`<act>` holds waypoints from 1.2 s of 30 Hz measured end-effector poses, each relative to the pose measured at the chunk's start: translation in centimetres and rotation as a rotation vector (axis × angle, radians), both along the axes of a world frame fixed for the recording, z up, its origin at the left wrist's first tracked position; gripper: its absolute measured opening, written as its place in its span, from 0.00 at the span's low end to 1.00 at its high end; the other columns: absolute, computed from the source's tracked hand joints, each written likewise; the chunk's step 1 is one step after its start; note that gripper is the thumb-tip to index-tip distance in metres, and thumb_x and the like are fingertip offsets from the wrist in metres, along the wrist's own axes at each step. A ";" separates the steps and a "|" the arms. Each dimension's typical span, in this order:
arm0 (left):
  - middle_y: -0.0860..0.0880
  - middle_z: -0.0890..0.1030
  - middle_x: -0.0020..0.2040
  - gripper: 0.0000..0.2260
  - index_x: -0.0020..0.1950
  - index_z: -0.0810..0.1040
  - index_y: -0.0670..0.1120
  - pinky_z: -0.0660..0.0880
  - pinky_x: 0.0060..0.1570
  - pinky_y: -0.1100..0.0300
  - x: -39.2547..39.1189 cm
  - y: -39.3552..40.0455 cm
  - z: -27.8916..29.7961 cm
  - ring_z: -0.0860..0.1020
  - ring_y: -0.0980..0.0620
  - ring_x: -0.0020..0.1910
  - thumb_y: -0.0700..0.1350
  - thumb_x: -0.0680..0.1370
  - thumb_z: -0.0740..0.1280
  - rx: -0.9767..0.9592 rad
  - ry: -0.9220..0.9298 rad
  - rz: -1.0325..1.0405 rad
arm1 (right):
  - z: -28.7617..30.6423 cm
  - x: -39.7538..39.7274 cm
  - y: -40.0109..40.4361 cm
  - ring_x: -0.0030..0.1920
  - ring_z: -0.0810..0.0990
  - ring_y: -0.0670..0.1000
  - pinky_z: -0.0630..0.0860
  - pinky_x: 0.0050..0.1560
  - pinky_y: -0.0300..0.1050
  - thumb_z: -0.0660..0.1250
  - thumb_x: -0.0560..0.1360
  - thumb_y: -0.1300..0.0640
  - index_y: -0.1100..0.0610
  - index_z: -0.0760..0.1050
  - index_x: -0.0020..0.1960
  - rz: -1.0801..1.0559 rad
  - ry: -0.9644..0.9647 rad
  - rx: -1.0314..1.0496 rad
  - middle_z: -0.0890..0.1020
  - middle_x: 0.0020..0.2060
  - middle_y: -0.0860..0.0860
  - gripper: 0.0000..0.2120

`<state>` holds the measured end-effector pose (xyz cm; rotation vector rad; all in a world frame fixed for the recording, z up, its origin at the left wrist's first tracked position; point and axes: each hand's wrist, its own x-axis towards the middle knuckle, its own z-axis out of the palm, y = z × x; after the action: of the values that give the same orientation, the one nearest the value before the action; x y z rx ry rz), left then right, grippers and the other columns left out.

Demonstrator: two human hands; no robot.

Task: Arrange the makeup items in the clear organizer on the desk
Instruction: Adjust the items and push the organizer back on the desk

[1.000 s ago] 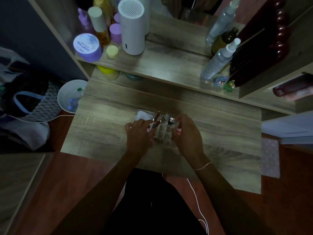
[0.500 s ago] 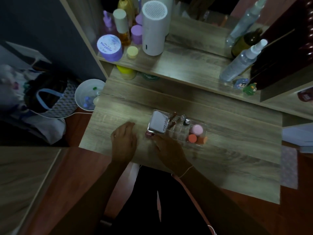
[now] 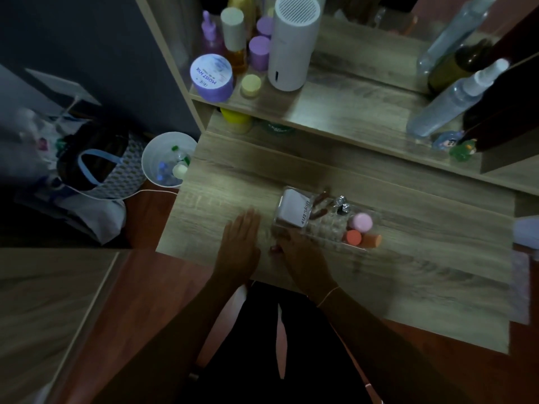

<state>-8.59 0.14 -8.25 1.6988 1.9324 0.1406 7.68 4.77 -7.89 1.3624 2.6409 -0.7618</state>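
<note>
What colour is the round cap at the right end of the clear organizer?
Pale pink: the round cap stands in the clear organizer, seen best in the head view.

The left hand (image 3: 241, 234) lies flat, palm down, on the wooden surface (image 3: 408, 272). The right hand (image 3: 300, 252) rests at the near left corner of the clear organizer (image 3: 326, 228), which holds a white box (image 3: 294, 212) and a pink-capped jar (image 3: 361, 222).

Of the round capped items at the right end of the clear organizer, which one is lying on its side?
The orange tube at the organizer's front right corner lies on its side; the pink-capped and coral-capped ones beside it show their tops.
</note>
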 end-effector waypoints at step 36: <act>0.40 0.50 0.78 0.44 0.76 0.44 0.42 0.49 0.74 0.40 1.5 0.5 -0.1 0.48 0.41 0.76 0.37 0.67 0.67 0.073 -0.148 -0.091 | 4.5 5.2 3.8 0.38 0.82 0.52 0.81 0.41 0.50 0.70 0.73 0.58 0.53 0.79 0.48 -0.670 0.255 0.159 0.83 0.43 0.52 0.05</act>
<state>-7.05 0.64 -8.40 1.7686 1.7583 0.2973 12.84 8.57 -3.40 2.3948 2.4438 -0.8321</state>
